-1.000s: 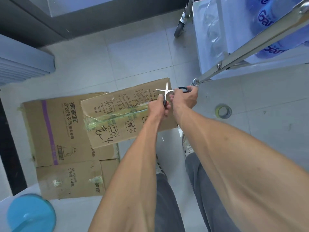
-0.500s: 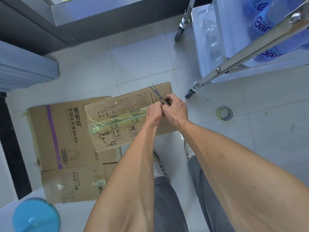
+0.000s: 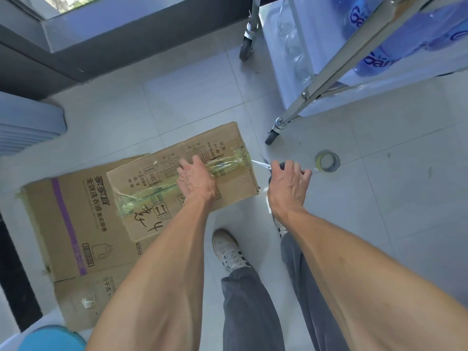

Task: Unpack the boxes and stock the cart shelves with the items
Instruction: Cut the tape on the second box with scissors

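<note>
1. Head view: the person stands on the tiled floor (image 3: 177, 102), both bare arms reaching down over a small taped cardboard box (image 3: 228, 188) that sits on top of a larger printed box (image 3: 68, 224), which lies flat on the floor at about nine o'clock from the person's feet.
2. The left hand (image 3: 196, 179) lies over the top of the small box with fingers spread and fairly straight, a loose open grip holding nothing, right at the strip of clear tape (image 3: 225, 165) crossing the lid.
3. The right hand (image 3: 288, 183) is curled tight round the dark handles of a pair of scissors (image 3: 263, 165); the blades point toward nine o'clock, their tips just beside the box's right edge.
4. A roll of tape (image 3: 327, 162) lies on the floor at three o'clock from the right hand, near it.
5. The cart (image 3: 329, 74) stands at one o'clock, its wheel (image 3: 272, 136) near the box corner, with blue-labelled water bottles (image 3: 385, 54) on its shelf.
</note>
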Demonstrator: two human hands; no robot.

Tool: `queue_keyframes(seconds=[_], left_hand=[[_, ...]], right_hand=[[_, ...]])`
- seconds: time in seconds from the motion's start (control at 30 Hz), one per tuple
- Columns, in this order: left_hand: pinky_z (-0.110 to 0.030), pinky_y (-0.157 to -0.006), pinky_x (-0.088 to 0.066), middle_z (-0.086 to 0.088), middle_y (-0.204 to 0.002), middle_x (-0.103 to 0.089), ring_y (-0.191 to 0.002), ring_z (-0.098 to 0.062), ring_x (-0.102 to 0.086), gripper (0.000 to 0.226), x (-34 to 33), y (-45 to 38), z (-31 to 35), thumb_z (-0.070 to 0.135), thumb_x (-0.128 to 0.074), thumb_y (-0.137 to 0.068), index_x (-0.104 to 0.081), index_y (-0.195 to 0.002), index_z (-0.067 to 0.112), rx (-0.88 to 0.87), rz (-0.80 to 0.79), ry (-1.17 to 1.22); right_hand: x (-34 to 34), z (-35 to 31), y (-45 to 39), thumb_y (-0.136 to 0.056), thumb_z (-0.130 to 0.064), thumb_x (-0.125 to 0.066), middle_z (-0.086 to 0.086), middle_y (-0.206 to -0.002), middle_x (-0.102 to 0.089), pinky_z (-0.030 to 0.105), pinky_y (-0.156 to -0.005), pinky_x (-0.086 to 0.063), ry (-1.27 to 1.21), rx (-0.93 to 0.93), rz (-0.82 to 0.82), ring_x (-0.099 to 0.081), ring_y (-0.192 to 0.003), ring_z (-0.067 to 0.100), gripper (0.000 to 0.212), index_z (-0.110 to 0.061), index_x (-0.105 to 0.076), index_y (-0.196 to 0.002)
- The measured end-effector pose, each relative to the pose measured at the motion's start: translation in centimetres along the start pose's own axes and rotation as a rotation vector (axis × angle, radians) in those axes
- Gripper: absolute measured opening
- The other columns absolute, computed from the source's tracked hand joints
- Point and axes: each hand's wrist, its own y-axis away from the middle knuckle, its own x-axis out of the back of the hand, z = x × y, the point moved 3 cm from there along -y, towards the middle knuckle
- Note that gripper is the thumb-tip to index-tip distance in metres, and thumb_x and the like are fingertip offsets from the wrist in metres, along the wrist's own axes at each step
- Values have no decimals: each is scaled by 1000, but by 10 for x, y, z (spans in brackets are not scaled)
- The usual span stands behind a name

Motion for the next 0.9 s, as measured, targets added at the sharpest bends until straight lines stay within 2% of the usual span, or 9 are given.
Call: queue_keyframes(seconds=[0.13,0.23,0.4,0.5,0.57,0.63,0.73,0.8,0.9], left_hand=[[-42,-92,-42,-18,-143,-35,-111,-31,-48,18,-6,14,1,9,-56,-86,-50,-103,10,-4,-3,26],[-44,-94,-47,-17,-144,-32,-113,-31,-47,19,-12,22,-1,16,-55,-83,-53,-102,10,-47,-22,54],[-47,-102,-45,-16,-150,-25,-121,-35,-47,26,-8,23,-3,2,-52,-74,-56,-98,13,-38,-73,146],[-46,-101,-48,-15,-146,-29,-120,-36,-50,12,-1,13,-4,1,-54,-77,-58,-81,12,-30,-47,189],[-44,-103,-47,-13,-142,-32,-125,-33,-46,16,2,6,-7,0,-57,-81,-61,-73,13,-29,-52,192],[-40,-96,-49,-14,-129,-45,-116,-27,-49,19,4,0,-5,1,-56,-84,-65,-75,15,-81,-30,102],[-29,-61,-48,-3,-77,-62,-68,-15,-56,29,4,-2,7,1,-44,-82,-71,-84,12,-186,-102,-81],[-32,-65,-51,1,-65,-58,-61,-17,-55,30,2,-3,14,3,-40,-80,-69,-87,11,-223,-159,-150],[-41,-76,-53,-3,-69,-58,-77,-26,-59,25,-4,0,13,8,-37,-82,-59,-91,14,-294,-165,-237]], right_hand=[[-4,1,6,-90,-7,-55,1,-101,-52,37,-86,-33,-43,-17,63,-45,-95,22,27,-25,-52,-110],[-7,-3,13,-91,-6,-51,1,-102,-52,37,-83,-32,-63,5,92,-45,-94,22,28,-25,-53,-111],[-11,-12,16,-94,-1,-40,5,-103,-52,38,-80,-30,-65,-27,46,-44,-93,25,30,-24,-51,-111],[-12,-18,14,-95,-3,-38,6,-104,-53,39,-80,-29,-95,-83,32,-44,-93,26,27,-23,-51,-108],[-13,-17,14,-94,-2,-40,6,-103,-52,38,-80,-29,-93,-93,31,-44,-92,26,27,-23,-51,-107],[-14,-14,12,-94,-3,-43,6,-101,-52,38,-78,-29,-80,-87,41,-43,-90,25,25,-23,-51,-106],[-15,-14,8,-93,-5,-45,5,-98,-52,37,-76,-28,-75,-72,51,-42,-88,24,22,-23,-52,-105],[-16,-15,5,-93,-5,-46,5,-97,-51,37,-75,-28,-82,-74,65,-39,-85,23,23,-24,-53,-104],[-18,-17,2,-94,-5,-46,4,-94,-50,35,-73,-23,-92,-51,92,-34,-82,21,23,-24,-55,-104]])
